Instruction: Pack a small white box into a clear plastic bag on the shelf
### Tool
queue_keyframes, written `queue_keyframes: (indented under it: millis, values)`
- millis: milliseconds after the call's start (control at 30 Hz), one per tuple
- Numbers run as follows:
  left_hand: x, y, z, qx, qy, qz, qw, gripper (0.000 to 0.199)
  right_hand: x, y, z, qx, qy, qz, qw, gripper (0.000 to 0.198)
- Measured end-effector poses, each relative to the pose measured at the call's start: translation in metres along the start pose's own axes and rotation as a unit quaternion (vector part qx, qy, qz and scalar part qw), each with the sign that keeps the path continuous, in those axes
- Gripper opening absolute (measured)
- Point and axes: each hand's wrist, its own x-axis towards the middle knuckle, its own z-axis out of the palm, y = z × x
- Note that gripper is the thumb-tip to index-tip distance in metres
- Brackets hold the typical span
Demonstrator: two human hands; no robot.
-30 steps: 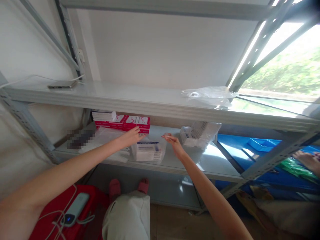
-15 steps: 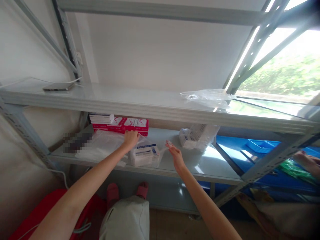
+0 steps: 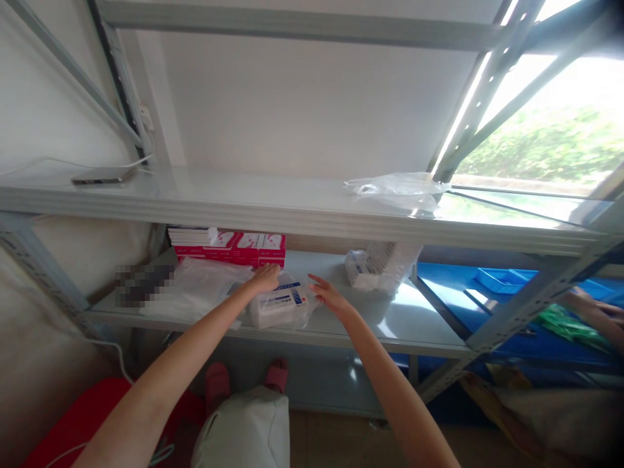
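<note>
Bright daylight from window (image 3: 550,143) at right, blown out w/ glare on upper shelf (image 3: 273,201) and lower shelf (image 3: 400,318). Wall (image 3: 302,110) evenly lit. Under-shelf area dimmer, soft shadows. Wide-angle bend at edges; corners dark. Slight motion blur; small pixelated patch (image 3: 143,285) on left.

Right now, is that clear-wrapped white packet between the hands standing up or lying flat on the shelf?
Lying flat. The packet rests on the shelf, blue label facing up, left hand on its back edge.
</note>
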Motion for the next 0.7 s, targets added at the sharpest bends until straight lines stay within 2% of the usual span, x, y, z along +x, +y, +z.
queue_keyframes:
  millis: [67,100,167,233,400,500,600,700]
  values:
    - [0.001,0.000,-0.004,-0.012,0.001,-0.010,1.000,0.027,0.006,-0.006,-0.003,-0.094,-0.004,-0.006,0.996,0.070]
    - [0.001,-0.002,-0.006,-0.016,0.006,-0.018,1.000,0.025,0.008,-0.008,-0.005,-0.148,0.009,-0.022,0.989,0.064]
    - [-0.003,-0.006,-0.011,-0.018,0.028,-0.040,0.999,0.023,0.011,-0.011,-0.008,-0.229,0.039,-0.054,0.971,0.036]
    - [-0.011,-0.010,-0.014,-0.017,0.056,-0.059,0.997,0.020,0.011,-0.011,-0.010,-0.257,0.061,-0.076,0.961,0.009]
    - [-0.036,-0.014,-0.012,-0.028,0.106,-0.032,0.993,0.017,0.012,-0.004,-0.002,-0.205,0.148,-0.120,0.960,0.015]
    - [-0.041,-0.015,-0.008,-0.046,0.145,-0.048,0.987,0.020,0.020,0.002,0.003,-0.110,0.193,-0.080,0.972,0.019]
    - [-0.032,-0.019,-0.004,-0.075,0.117,-0.122,0.983,0.022,0.031,0.005,0.009,-0.021,0.200,-0.036,0.979,0.024]
    - [-0.017,-0.023,0.003,-0.088,0.062,-0.194,0.975,0.019,0.039,0.004,0.018,0.017,0.156,-0.027,0.987,0.029]
